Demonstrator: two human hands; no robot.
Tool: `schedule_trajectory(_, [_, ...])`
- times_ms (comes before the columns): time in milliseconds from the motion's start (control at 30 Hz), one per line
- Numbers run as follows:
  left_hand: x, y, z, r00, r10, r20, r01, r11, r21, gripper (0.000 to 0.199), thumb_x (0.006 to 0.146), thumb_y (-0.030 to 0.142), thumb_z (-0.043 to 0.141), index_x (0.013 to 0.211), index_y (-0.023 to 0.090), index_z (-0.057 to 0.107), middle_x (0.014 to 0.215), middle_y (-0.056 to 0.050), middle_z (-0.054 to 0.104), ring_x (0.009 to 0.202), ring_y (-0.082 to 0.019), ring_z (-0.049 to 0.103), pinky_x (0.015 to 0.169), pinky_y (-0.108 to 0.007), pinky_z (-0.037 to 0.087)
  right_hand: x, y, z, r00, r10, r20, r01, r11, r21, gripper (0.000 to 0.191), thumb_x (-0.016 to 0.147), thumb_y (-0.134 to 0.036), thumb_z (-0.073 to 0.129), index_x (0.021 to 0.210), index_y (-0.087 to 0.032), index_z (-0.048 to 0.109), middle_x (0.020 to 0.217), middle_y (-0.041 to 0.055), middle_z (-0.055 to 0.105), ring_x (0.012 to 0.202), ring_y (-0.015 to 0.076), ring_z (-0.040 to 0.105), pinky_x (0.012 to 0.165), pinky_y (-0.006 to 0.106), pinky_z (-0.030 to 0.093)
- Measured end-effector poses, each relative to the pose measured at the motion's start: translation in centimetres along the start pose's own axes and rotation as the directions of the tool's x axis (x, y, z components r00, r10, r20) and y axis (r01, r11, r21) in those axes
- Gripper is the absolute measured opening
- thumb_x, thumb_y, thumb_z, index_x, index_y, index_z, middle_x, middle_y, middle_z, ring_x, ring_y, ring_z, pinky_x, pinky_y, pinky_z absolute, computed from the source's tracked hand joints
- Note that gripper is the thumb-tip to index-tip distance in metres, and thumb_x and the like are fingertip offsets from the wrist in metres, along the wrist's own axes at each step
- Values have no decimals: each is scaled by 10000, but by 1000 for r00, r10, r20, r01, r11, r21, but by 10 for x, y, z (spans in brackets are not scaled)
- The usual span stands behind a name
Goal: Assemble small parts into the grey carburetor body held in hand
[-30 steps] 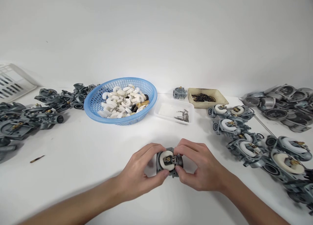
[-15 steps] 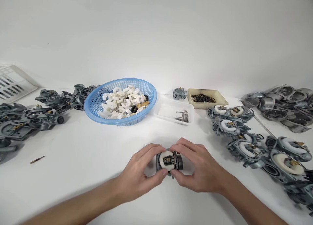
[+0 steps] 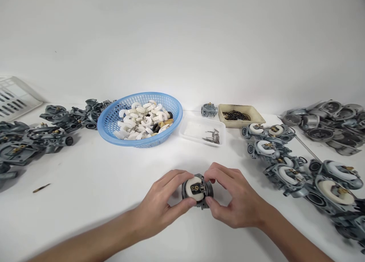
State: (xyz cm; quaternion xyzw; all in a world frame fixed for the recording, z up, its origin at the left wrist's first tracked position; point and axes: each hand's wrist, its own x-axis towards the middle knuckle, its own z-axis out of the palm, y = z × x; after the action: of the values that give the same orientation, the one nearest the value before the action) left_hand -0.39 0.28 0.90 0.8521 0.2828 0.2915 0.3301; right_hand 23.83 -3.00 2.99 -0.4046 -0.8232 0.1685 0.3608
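Observation:
A grey metal carburetor body [image 3: 203,205] sits on the white table at the front centre, a white C-shaped float [image 3: 189,189] in its top and two brass parts inside the float's opening. My left hand [image 3: 165,197] is closed round its left side, fingertips at the far edge and thumb at the near edge of the float. On the right side, my right hand [image 3: 235,195] has its index finger and thumb against the body near the dark round opening, gripping it.
Behind stands a blue basket [image 3: 139,142] of white floats, a clear tray [image 3: 194,131] with metal pins and a cream tray [image 3: 256,113] of black rings. Carburetors lie left [image 3: 54,136] and right [image 3: 291,174]. Metal bowls [image 3: 321,133] are at far right, a small pointed tool [image 3: 41,188] at left.
My right thumb and fingers have shifted slightly right, off the float toward the body's right end, uncovering more of the metal. My left hand has barely moved.

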Motion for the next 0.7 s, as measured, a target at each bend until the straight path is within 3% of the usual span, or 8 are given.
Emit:
schedule_trajectory(233, [0,0,0,1000,-2,7,2,1000,12,366,1004,304,614,1352,259,509,1207,-77,657,1067,-211,658,920,-318,562,0,0,2,998,-51,-25,51,998,-27,181,862,-138,531,1019,-222,562,776,-7,544,647,141,513,562,261,408])
schedule_trajectory(700, [1,1,0,1000,13,-7,-13,1000,24,358,992,262,612,1335,235,512,1230,-96,650,1093,-220,653,933,-324,552,-1,3,3,1000,1,27,0,999,-53,198,786,-165,553,976,-223,551,794,-13,543,630,136,501,568,263,413])
